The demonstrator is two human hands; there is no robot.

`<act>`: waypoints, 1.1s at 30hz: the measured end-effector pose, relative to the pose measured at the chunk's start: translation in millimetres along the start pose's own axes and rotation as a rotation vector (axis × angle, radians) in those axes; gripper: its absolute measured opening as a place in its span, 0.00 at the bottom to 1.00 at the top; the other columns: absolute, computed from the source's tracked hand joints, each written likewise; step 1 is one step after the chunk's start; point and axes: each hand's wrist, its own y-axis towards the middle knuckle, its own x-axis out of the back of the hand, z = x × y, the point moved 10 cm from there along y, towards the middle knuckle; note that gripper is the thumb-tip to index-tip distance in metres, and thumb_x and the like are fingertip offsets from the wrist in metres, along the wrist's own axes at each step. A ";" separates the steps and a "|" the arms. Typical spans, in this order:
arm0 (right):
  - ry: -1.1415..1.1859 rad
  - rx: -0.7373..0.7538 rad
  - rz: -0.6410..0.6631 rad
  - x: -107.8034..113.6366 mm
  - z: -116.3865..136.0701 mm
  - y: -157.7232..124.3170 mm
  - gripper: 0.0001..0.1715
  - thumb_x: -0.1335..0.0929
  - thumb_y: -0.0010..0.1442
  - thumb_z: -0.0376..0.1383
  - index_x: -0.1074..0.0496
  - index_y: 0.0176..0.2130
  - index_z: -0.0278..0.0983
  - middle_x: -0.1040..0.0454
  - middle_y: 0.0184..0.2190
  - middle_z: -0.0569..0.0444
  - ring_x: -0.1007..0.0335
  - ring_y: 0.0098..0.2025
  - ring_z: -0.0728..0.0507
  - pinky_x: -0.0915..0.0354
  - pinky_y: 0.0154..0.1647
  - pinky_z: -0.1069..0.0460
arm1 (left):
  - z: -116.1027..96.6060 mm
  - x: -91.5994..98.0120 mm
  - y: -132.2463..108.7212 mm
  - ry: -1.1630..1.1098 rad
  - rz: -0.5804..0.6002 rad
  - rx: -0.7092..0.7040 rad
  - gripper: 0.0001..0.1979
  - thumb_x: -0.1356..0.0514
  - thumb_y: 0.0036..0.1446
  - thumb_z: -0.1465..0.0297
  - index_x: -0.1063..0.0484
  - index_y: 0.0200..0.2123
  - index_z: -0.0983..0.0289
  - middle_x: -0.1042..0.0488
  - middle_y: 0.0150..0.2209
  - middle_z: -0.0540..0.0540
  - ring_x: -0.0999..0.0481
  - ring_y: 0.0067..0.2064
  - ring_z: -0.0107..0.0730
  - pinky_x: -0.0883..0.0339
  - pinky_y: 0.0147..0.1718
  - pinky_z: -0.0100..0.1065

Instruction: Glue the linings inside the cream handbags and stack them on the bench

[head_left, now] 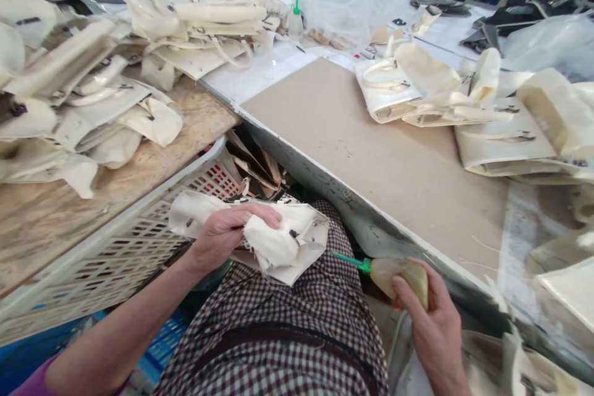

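My left hand (227, 229) grips a cream-coloured bag piece (313, 232) over my lap, its fingers closed on the folded white lining (273, 241). Small dark metal fittings show on the piece. In my right hand (434, 315) is a squeeze bottle (401, 278) with a long green nozzle, holding yellowish contents. Its tip points left toward the bag piece, a short gap away from it. Part of the bag piece is hidden behind my left hand.
Piles of cream bag pieces lie on the wooden table (204, 124) at left and on the brown board (371, 173) at right. A white plastic basket (139, 247) stands beside my left arm. Another green-nozzled bottle (296, 18) stands further back. A checked apron (278, 346) covers my lap.
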 end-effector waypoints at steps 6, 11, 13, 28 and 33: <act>-0.039 0.049 0.069 -14.6 2.4 22.6 0.36 0.22 0.49 0.52 0.28 0.51 0.37 0.24 0.38 0.50 0.29 0.31 0.42 0.30 0.24 0.52 | -3.5 -8.7 -4.9 -0.078 0.074 -0.055 0.10 0.37 0.65 0.67 0.18 0.32 0.64 0.16 0.36 0.61 0.17 0.42 0.42 0.23 0.47 0.39; -0.136 0.019 0.105 -18.5 -1.8 33.9 0.36 0.22 0.48 0.54 0.27 0.48 0.36 0.24 0.32 0.52 0.33 0.24 0.44 0.35 0.20 0.51 | -13.8 -20.4 -14.5 -0.118 0.130 -0.121 0.10 0.38 0.66 0.69 0.19 0.33 0.64 0.16 0.35 0.61 0.17 0.42 0.42 0.22 0.47 0.41; -0.145 -0.009 0.135 -21.7 -5.2 31.7 0.36 0.23 0.48 0.54 0.27 0.48 0.35 0.24 0.32 0.52 0.33 0.24 0.44 0.35 0.19 0.51 | -14.0 -23.2 -19.8 -0.108 0.129 -0.114 0.10 0.38 0.66 0.69 0.19 0.33 0.63 0.16 0.35 0.61 0.17 0.42 0.43 0.21 0.47 0.42; -0.204 0.065 0.056 -16.9 -11.2 21.3 0.35 0.23 0.49 0.55 0.26 0.48 0.37 0.21 0.40 0.48 0.25 0.35 0.37 0.28 0.29 0.48 | -15.3 -29.7 -28.9 -0.047 0.135 -0.137 0.09 0.40 0.66 0.76 0.20 0.34 0.64 0.16 0.36 0.60 0.17 0.43 0.41 0.21 0.45 0.39; -0.147 -0.075 0.085 -21.7 -19.5 16.3 0.37 0.22 0.48 0.55 0.26 0.49 0.36 0.22 0.34 0.50 0.31 0.25 0.42 0.33 0.20 0.50 | -15.4 -33.4 -35.2 -0.053 0.140 -0.128 0.10 0.40 0.66 0.75 0.20 0.32 0.63 0.16 0.36 0.60 0.17 0.43 0.42 0.20 0.45 0.42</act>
